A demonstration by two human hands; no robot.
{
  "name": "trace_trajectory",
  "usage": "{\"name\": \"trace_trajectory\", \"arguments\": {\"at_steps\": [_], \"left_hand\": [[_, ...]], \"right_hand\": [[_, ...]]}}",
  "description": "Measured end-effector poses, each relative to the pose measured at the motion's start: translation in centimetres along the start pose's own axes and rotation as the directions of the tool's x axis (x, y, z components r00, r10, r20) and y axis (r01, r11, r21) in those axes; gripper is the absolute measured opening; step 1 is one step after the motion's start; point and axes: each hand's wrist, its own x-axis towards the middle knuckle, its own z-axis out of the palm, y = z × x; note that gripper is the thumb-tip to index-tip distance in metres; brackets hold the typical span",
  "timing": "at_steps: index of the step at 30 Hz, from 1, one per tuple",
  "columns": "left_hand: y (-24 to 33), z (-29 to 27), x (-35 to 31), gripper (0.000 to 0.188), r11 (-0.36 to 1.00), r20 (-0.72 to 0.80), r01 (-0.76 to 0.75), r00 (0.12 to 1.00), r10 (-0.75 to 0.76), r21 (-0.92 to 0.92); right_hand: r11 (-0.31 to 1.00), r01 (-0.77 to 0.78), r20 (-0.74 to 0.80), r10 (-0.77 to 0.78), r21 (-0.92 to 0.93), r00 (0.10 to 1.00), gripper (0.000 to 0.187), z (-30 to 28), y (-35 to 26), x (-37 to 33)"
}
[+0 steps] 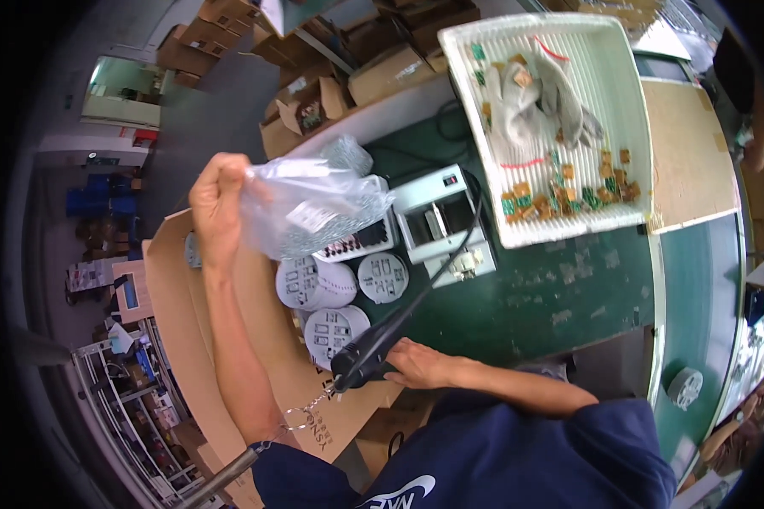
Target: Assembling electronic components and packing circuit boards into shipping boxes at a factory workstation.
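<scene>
One clear plastic bag (pixel 306 212) of small silvery parts, edge gripped in left hand (pixel 220 195), at the green worktop's (pixel 560 297) left end. Right hand (pixel 423 366) beside black power screwdriver (pixel 361 356); cannot tell whether it grips. Beyond: white ribbed tray (pixel 635 127), gloves (pixel 514 110) inside.

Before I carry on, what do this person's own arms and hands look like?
Both the left hand and right hand are ungloved, with no watch or band visible. The short sleeves are plain dark navy, leaving the forearms uncovered. A black tool hides part of the right hand.
</scene>
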Motion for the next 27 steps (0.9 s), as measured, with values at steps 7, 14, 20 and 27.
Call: {"name": "trace_trajectory", "arguments": {"at_steps": [7, 14, 20, 27], "left_hand": [[-2.4, -2.5, -6.3, 0.035, 0.996, 0.047, 0.025, 0.998, -0.029, 0.090], [-0.9, -1.1, -9.7, 0.040, 0.971, 0.212, 0.237, 0.950, -0.228, -0.019], [-0.6, -0.3, -11.0, 0.039, 0.959, 0.360, 0.275, 0.890, -0.281, 0.070], [-1.6, -1.3, -11.2, 0.033, 0.872, 0.178, 0.485, 0.854, -0.489, 0.067]], "right_hand": [[0.419, -0.111, 0.008, 0.239, 0.901, 0.971, 0.086, 1.1, 0.2, 3.3], [0.269, 0.406, -0.487, 0.462, 0.874, 0.741, 0.110, 2.0, 1.3, 8.0], [0.138, 0.423, -0.441, 0.401, 0.896, 0.803, 0.088, 0.6, 2.1, 8.0], [0.046, 0.306, -0.294, 0.449, 0.951, 0.844, 0.046, 0.0, 1.8, 8.1]]}}
